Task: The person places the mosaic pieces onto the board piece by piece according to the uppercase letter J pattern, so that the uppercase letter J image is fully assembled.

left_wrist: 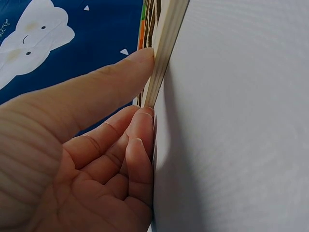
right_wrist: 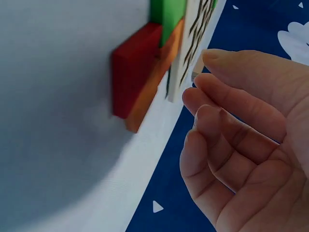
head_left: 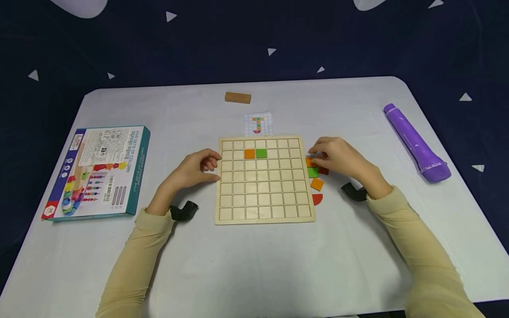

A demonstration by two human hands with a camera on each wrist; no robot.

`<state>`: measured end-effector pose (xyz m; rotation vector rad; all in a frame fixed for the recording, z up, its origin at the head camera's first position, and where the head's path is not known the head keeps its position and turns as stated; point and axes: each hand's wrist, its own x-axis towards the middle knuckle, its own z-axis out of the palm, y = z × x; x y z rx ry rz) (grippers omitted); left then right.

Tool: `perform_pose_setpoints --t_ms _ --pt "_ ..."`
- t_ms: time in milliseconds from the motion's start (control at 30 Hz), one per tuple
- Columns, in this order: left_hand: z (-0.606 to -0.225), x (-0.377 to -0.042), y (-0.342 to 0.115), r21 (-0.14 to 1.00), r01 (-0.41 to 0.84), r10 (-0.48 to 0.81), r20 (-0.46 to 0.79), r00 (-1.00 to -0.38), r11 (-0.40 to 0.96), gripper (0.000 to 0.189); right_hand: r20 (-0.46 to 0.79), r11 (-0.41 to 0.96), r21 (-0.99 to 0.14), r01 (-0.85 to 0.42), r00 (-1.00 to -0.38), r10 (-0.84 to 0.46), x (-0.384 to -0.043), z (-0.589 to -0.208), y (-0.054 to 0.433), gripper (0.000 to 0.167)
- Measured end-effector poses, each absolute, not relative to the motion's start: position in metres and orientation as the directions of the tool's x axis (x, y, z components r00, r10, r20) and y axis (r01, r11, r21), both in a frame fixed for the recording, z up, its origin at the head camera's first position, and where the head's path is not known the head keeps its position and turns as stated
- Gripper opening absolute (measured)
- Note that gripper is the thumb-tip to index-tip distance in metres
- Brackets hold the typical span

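A wooden grid board [head_left: 217, 194] lies on the table, with an orange square [head_left: 249, 154] and a green square [head_left: 261, 153] side by side in its second row. My left hand [head_left: 191, 170] touches the board's left edge with thumb [left_wrist: 140, 60] and fingertips, the fingers loosely curled. Over the loose pieces at the right edge hovers my right hand [head_left: 342, 154], fingers relaxed and holding nothing. Beneath and beside it are a green piece [head_left: 313, 172], a red piece [right_wrist: 135, 72], an orange square [head_left: 317, 184] and a red rounded piece [head_left: 317, 199].
A small printed pattern card [head_left: 248, 126] lies behind the board, with a wooden block [head_left: 237, 97] farther back. At left is a boxed toy set [head_left: 105, 152]; at right lies a purple microphone-shaped object [head_left: 413, 141]. Black straps or mounts sit at both wrists.
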<state>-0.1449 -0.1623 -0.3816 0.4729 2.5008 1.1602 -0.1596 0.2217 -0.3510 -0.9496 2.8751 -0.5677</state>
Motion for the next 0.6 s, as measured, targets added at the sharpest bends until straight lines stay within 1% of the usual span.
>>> perform_pose_setpoints --t_ms 333,600 --pt "-0.382 -0.145 -0.163 0.777 0.153 0.432 -0.165 -0.887 0.611 0.048 0.0 0.736 -0.373 -0.565 -0.793 -0.609 -0.162 -0.361 0.227 0.017" --pt "-0.383 -0.145 -0.162 0.783 0.157 0.439 -0.16 -0.884 0.602 0.047 -0.015 0.733 -0.375 -0.568 -0.787 -0.617 -0.162 -0.363 0.228 0.019"
